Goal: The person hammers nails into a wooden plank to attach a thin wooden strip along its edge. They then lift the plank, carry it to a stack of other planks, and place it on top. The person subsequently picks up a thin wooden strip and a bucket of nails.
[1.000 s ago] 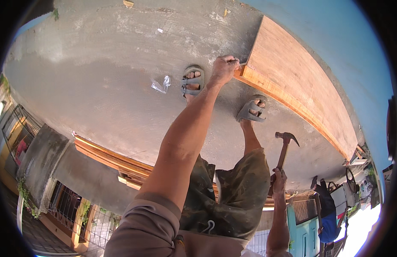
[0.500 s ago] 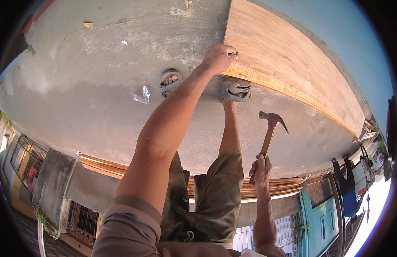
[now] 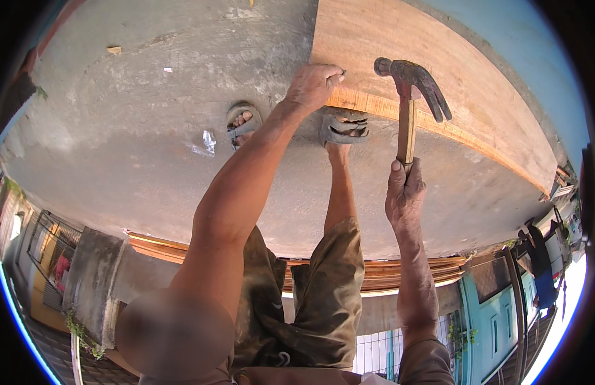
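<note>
My right hand (image 3: pixel 405 192) is closed round the wooden handle of a claw hammer (image 3: pixel 410 76). The hammer is raised, and its dark metal head appears in front of the plywood sheet (image 3: pixel 451 58). At the sheet's left corner, my left hand (image 3: pixel 310 88) is pinched on a small dark nail (image 3: pixel 343 72), of which only a bit shows past the fingers. A pale wooden strip (image 3: pixel 464 136) runs along the near edge of the sheet. My left fingers are at the end of this strip.
My sandaled feet (image 3: pixel 344 128) stand on the concrete floor (image 3: pixel 163 128), one close to the strip. Clear plastic scraps (image 3: pixel 206 144) and a wood chip (image 3: pixel 114 49) lie to the left. Long boards (image 3: pixel 349 276) are stacked behind my legs. Another person (image 3: pixel 543 269) is at the far right.
My right hand has lifted the hammer up and forward, from over the floor to in front of the sheet. The left hand keeps its pinch at the corner; the view has shifted slightly.
</note>
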`<state>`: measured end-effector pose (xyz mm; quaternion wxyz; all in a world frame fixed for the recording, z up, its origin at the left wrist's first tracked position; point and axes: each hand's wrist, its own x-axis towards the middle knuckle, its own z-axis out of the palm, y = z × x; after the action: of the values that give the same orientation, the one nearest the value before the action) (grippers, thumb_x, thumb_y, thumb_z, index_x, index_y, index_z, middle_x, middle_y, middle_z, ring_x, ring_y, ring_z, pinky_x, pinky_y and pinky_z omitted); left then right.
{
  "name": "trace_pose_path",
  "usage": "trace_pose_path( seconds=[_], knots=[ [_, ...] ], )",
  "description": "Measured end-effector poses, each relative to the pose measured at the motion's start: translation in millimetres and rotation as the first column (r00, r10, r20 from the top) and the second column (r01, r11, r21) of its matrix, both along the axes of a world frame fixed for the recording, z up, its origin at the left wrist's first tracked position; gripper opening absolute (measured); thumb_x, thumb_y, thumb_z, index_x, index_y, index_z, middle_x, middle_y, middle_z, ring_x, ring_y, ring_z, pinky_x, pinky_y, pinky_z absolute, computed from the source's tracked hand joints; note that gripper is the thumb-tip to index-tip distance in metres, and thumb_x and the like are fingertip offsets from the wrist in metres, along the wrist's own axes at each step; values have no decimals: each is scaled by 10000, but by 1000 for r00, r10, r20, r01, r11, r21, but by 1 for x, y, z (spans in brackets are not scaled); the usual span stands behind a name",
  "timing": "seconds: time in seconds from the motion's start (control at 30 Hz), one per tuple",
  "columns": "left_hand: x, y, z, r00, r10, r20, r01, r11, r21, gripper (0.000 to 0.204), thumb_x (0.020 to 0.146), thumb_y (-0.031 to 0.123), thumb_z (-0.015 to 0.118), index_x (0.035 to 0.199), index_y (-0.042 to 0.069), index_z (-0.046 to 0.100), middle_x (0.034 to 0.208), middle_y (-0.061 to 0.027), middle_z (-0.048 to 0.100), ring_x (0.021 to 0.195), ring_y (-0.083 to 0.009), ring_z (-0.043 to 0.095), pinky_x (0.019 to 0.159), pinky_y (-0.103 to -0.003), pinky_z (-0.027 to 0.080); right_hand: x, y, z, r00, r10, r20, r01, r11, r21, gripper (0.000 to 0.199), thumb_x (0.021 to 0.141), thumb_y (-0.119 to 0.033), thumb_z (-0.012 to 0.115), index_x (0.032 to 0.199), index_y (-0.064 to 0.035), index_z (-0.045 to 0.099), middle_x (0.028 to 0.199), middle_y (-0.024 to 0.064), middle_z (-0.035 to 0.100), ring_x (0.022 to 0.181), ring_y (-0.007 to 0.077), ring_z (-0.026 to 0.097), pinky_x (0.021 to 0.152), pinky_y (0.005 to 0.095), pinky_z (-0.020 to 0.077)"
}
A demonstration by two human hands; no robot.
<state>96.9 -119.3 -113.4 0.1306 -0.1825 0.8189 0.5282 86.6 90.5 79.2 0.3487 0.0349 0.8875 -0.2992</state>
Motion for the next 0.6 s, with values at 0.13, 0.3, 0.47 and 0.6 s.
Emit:
trace_pose_path(
  seconds=[0.13, 0.3, 0.47, 0.6],
  knots=[
    [2, 5, 0, 1000, 2, -27, -3, 1000, -30, 204, 874, 232, 619, 918, 42, 677, 834, -152, 658, 751, -302, 631, 663, -382, 481, -20, -7, -27, 975, 200, 93, -208, 974, 87, 237, 970, -238, 505, 945, -6, 463, 649, 198, 576, 585, 351, 613, 502, 417, 450],
    [6, 7, 4, 1000, -1, 17, 1, 999, -48, 198, 873, 219, 619, 911, 34, 678, 819, -143, 660, 779, -302, 636, 684, -377, 489, -24, -12, -19, 984, 161, 75, -164, 986, 26, 229, 956, -223, 515, 940, -5, 447, 675, 232, 598, 670, 450, 606, 508, 459, 442],
    [12, 1, -4, 999, -4, -35, 2, 997, -72, 161, 863, 185, 627, 907, 39, 679, 835, -143, 661, 797, -308, 636, 713, -380, 498, -24, -13, -27, 950, 205, 238, -224, 973, 57, 230, 965, -223, 490, 925, 3, 469, 694, 242, 604, 706, 454, 610, 550, 469, 452],
    [-3, -22, -13, 889, 457, 37, -458, 885, 84, 462, 849, 293, 668, 1183, -12, 579, 1028, -184, 652, 947, -283, 640, 790, -366, 516, -3, 19, -5, 983, 66, 171, -82, 993, 88, 282, 985, -263, 472, 864, -8, 474, 607, 110, 501, 510, 198, 496, 485, 345, 396]
  ],
)
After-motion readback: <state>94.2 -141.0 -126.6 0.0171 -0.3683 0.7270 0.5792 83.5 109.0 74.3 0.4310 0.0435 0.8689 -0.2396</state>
